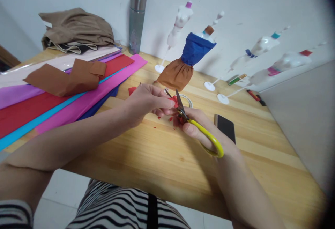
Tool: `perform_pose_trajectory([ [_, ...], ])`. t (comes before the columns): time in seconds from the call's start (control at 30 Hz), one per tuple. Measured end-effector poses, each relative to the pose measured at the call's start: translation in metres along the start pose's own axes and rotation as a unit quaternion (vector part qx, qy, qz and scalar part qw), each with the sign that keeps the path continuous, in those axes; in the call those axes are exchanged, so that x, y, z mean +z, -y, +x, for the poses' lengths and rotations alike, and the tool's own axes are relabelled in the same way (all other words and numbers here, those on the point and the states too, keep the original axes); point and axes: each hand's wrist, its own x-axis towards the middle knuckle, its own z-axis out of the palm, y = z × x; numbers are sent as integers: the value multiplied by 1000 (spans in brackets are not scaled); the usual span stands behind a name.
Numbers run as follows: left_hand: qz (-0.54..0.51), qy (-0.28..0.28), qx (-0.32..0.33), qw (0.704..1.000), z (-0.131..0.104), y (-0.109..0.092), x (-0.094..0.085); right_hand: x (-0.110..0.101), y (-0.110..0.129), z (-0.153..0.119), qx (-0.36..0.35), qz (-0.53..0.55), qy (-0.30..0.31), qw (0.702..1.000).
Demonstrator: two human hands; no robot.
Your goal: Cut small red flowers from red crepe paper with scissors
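Between the fingertips of my left hand (149,103) is a small piece of red paper (173,100). My right hand (196,126) grips yellow-handled scissors (209,136), their blades parted around or beside the red piece; I cannot tell if they touch it. Small red scraps (170,119) lie on the wooden table below my hands. Just behind, partly hidden by my hands, sits a roll of tape (187,100). A mini mannequin wearing a blue top (197,49) and a gathered brown skirt (176,74) stands beyond them.
Coloured sheets (94,103) and a brown cut piece (65,79) cover the left side. Folded brown cloth (78,30) and a grey flask (136,23) stand at the back. White mannequins (264,44) line the wall. A phone (225,127) lies right of my right hand.
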Motion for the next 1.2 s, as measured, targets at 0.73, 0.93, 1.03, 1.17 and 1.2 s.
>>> perform_pose_trajectory([
  [0.73,-32,-20,10,999,-4,2,6,-1,-10,-2,-15,16,-3,1000],
  [0.93,-60,-42,7,997,-7,4,12,-2,-7,-1,-27,15,-19,999],
  [1.03,-72,-37,19,997,-8,6,12,-1,-5,-1,-15,24,-17,999],
  [1.17,-86,-36,26,995,-9,9,11,-1,-5,-2,-19,27,-20,999],
  [1.2,-88,-39,27,995,-10,10,11,-1,-5,-2,-17,27,-20,999],
])
